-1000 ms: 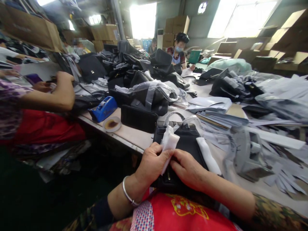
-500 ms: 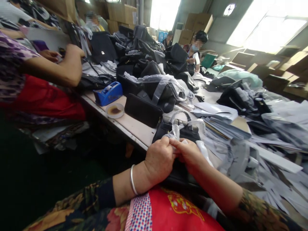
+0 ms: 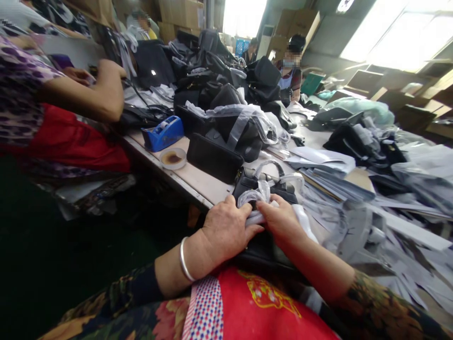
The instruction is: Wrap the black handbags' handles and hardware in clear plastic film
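My left hand (image 3: pixel 224 226) and right hand (image 3: pixel 283 222), half-curled, held coiled strap in translucent white plastic wrap (image 3: pixel 247 195) over black leathery handbag (image 3: pixel 262 246) at near edge of tabletop (image 3: pixel 203 188). Judged risk: coil could unwind if either slackened.

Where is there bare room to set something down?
A narrow bare strip of pale tabletop lies along the front edge, between the round shallow dish with brown residue, the black boxy bag and the left hand. Another small patch shows between heaped black bags and loose white papers. The right side, with a grey tape dispenser, is crowded.
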Demonstrator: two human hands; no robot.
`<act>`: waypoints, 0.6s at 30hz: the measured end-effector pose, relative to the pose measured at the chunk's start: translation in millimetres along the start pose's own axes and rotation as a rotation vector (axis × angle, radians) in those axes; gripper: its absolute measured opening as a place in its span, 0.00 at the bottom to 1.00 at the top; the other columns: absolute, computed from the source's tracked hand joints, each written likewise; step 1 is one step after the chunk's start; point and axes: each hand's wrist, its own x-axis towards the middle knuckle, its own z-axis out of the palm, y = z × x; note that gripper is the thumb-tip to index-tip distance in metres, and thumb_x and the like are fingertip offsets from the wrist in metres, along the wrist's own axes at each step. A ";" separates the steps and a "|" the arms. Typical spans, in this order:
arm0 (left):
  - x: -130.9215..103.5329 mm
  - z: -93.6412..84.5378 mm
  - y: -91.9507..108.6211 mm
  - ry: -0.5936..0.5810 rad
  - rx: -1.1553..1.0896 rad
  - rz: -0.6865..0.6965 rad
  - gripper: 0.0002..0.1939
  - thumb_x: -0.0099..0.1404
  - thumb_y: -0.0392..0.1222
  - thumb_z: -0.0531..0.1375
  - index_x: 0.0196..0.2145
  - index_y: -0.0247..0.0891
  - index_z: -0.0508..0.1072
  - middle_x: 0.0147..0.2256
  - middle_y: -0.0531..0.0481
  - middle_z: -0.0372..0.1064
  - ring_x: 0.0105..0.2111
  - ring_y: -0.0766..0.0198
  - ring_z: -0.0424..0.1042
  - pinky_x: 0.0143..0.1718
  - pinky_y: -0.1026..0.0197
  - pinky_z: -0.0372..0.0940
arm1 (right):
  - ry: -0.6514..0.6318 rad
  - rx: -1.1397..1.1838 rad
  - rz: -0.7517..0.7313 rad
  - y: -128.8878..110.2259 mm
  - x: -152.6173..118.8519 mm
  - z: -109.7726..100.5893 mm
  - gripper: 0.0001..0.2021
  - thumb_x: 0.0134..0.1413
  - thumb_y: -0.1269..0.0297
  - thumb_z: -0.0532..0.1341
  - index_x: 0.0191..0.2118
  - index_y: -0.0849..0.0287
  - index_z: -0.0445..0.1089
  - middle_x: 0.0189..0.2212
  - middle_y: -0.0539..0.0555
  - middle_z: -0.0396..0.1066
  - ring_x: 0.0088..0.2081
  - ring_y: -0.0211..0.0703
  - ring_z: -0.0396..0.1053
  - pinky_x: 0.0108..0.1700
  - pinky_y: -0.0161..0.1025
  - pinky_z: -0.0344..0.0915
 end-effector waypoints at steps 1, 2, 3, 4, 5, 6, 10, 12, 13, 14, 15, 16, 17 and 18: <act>-0.1 -0.2 0.8 -0.008 -0.008 -0.010 0.30 0.66 0.68 0.54 0.53 0.45 0.74 0.42 0.39 0.68 0.38 0.49 0.74 0.38 0.50 0.71 | -0.002 0.001 -0.007 -0.6 -0.3 0.0 0.15 0.39 0.59 0.65 0.36 0.59 0.72 0.25 0.49 0.72 0.26 0.41 0.67 0.26 0.35 0.60; 0.3 -0.2 1.6 -0.017 -0.019 -0.017 0.30 0.66 0.68 0.54 0.54 0.44 0.73 0.43 0.39 0.68 0.38 0.48 0.75 0.38 0.50 0.71 | -0.006 0.006 -0.015 -1.4 -0.5 0.0 0.15 0.39 0.59 0.65 0.36 0.59 0.72 0.25 0.49 0.71 0.26 0.41 0.67 0.26 0.36 0.60; 1.2 -0.4 2.3 -0.026 -0.037 -0.021 0.30 0.67 0.67 0.53 0.54 0.43 0.72 0.43 0.38 0.68 0.38 0.48 0.75 0.38 0.50 0.71 | -0.010 0.008 -0.023 -2.3 -0.4 -0.1 0.15 0.39 0.58 0.65 0.36 0.59 0.72 0.25 0.49 0.71 0.26 0.41 0.67 0.26 0.36 0.60; 2.6 -0.6 2.6 -0.037 -0.060 -0.021 0.30 0.68 0.66 0.53 0.55 0.43 0.72 0.43 0.38 0.69 0.39 0.47 0.75 0.39 0.49 0.71 | -0.009 0.006 -0.031 -3.2 -0.1 -0.2 0.15 0.39 0.58 0.65 0.35 0.59 0.72 0.25 0.49 0.71 0.26 0.41 0.66 0.25 0.36 0.60; 4.2 -0.9 2.5 -0.054 -0.090 -0.020 0.29 0.68 0.65 0.52 0.55 0.42 0.72 0.42 0.38 0.70 0.38 0.47 0.75 0.39 0.49 0.71 | -0.002 0.000 -0.040 -4.0 0.4 -0.3 0.15 0.39 0.58 0.65 0.35 0.59 0.72 0.25 0.50 0.71 0.26 0.42 0.66 0.25 0.36 0.60; 5.9 -1.2 2.1 -0.075 -0.130 -0.014 0.28 0.69 0.64 0.53 0.54 0.42 0.72 0.41 0.38 0.70 0.39 0.47 0.76 0.39 0.49 0.71 | 0.008 -0.010 -0.046 -4.5 0.8 -0.4 0.14 0.39 0.58 0.65 0.35 0.59 0.71 0.24 0.50 0.70 0.26 0.42 0.66 0.26 0.37 0.60; 11.5 -1.1 0.8 -0.174 -0.362 0.052 0.20 0.71 0.55 0.54 0.50 0.38 0.72 0.41 0.41 0.74 0.42 0.50 0.76 0.44 0.53 0.69 | 0.025 -0.027 -0.038 -5.5 0.0 -0.6 0.11 0.40 0.61 0.63 0.34 0.57 0.70 0.25 0.51 0.71 0.27 0.43 0.67 0.28 0.39 0.63; 15.0 1.5 0.8 -0.199 -0.456 0.063 0.18 0.73 0.52 0.51 0.47 0.37 0.72 0.40 0.42 0.76 0.41 0.53 0.76 0.41 0.56 0.69 | 0.030 -0.012 -0.024 -6.3 1.1 -0.5 0.11 0.40 0.63 0.63 0.35 0.58 0.70 0.27 0.52 0.73 0.29 0.45 0.69 0.30 0.40 0.65; 17.6 3.5 0.7 -0.212 -0.481 0.057 0.19 0.74 0.52 0.49 0.46 0.37 0.72 0.39 0.42 0.76 0.39 0.54 0.77 0.39 0.57 0.69 | 0.042 -0.013 -0.020 -6.8 3.3 -0.6 0.12 0.39 0.64 0.65 0.35 0.58 0.71 0.28 0.53 0.73 0.30 0.46 0.70 0.32 0.41 0.65; 20.7 5.9 0.6 -0.221 -0.486 0.048 0.20 0.74 0.53 0.48 0.44 0.37 0.72 0.36 0.43 0.76 0.36 0.54 0.77 0.35 0.58 0.68 | 0.031 -0.035 -0.009 -7.3 6.6 -1.1 0.14 0.37 0.64 0.66 0.35 0.58 0.71 0.30 0.54 0.74 0.31 0.47 0.71 0.33 0.41 0.66; 24.4 8.4 0.4 -0.224 -0.478 0.048 0.20 0.73 0.54 0.47 0.42 0.38 0.72 0.34 0.44 0.76 0.33 0.55 0.76 0.32 0.59 0.67 | 0.030 -0.052 -0.002 -7.7 10.7 -2.1 0.15 0.36 0.64 0.67 0.36 0.58 0.72 0.31 0.54 0.75 0.33 0.47 0.71 0.34 0.41 0.67; 28.3 10.9 0.2 -0.218 -0.466 0.055 0.21 0.73 0.56 0.47 0.40 0.38 0.72 0.32 0.45 0.76 0.31 0.55 0.76 0.30 0.59 0.66 | 0.026 -0.062 0.004 -8.1 14.9 -3.8 0.17 0.36 0.64 0.67 0.38 0.58 0.73 0.33 0.54 0.76 0.34 0.48 0.72 0.35 0.41 0.67; 32.1 12.9 0.2 -0.206 -0.451 0.063 0.21 0.72 0.57 0.48 0.38 0.39 0.72 0.29 0.46 0.75 0.28 0.55 0.75 0.28 0.59 0.66 | 0.026 -0.065 0.015 -8.8 18.6 -6.2 0.17 0.37 0.63 0.68 0.39 0.58 0.73 0.34 0.54 0.76 0.34 0.48 0.72 0.35 0.41 0.68; 35.8 14.3 0.3 -0.195 -0.437 0.072 0.21 0.71 0.57 0.48 0.36 0.40 0.72 0.28 0.47 0.75 0.27 0.55 0.74 0.27 0.60 0.65 | 0.012 -0.068 0.030 -10.0 21.1 -9.4 0.18 0.38 0.61 0.68 0.39 0.57 0.74 0.34 0.53 0.76 0.34 0.49 0.73 0.35 0.41 0.69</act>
